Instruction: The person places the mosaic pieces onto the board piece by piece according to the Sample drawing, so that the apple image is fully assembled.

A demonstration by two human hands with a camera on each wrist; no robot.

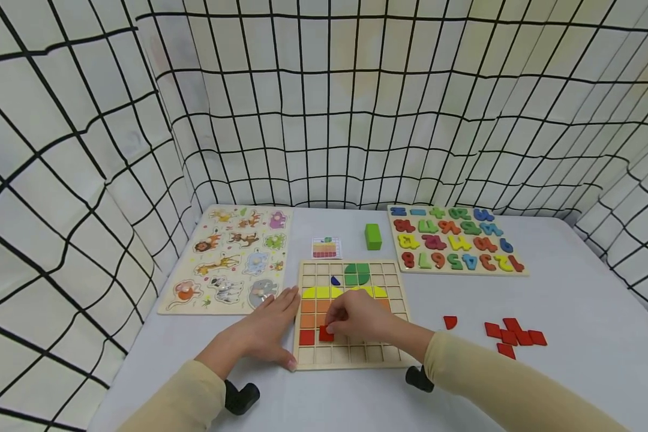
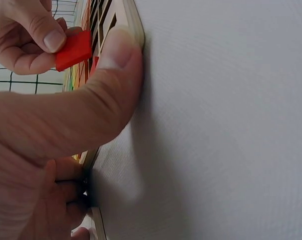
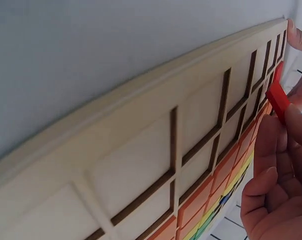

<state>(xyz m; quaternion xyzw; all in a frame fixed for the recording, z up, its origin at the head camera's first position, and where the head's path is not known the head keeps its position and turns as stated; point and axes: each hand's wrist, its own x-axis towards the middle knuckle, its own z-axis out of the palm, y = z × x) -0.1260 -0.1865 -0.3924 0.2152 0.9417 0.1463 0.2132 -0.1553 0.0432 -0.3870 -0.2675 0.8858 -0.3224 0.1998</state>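
Observation:
My right hand [image 1: 359, 315] pinches a red square tile [image 1: 326, 334] between thumb and fingers, over the lower left part of a wooden grid board [image 1: 356, 359]. In the left wrist view that tile [image 2: 74, 50] is tilted above the slots. Another red square [image 1: 306, 337] lies in the grid just left of it. Rows of orange [image 1: 307, 306] and yellow tiles, a green group [image 1: 357, 274] and a small blue piece [image 1: 335, 280] fill other cells. My left hand [image 1: 267, 330] rests along the board's left edge, thumb at its lower corner, fingers extended.
Loose red squares [image 1: 510, 337] and a red rounded piece [image 1: 450, 323] lie to the right. Behind the grid are a pattern card [image 1: 326, 247] and a green block [image 1: 373, 236]. An animal puzzle [image 1: 227, 249] stands left, a number puzzle [image 1: 453, 240] right. Black netting surrounds the table.

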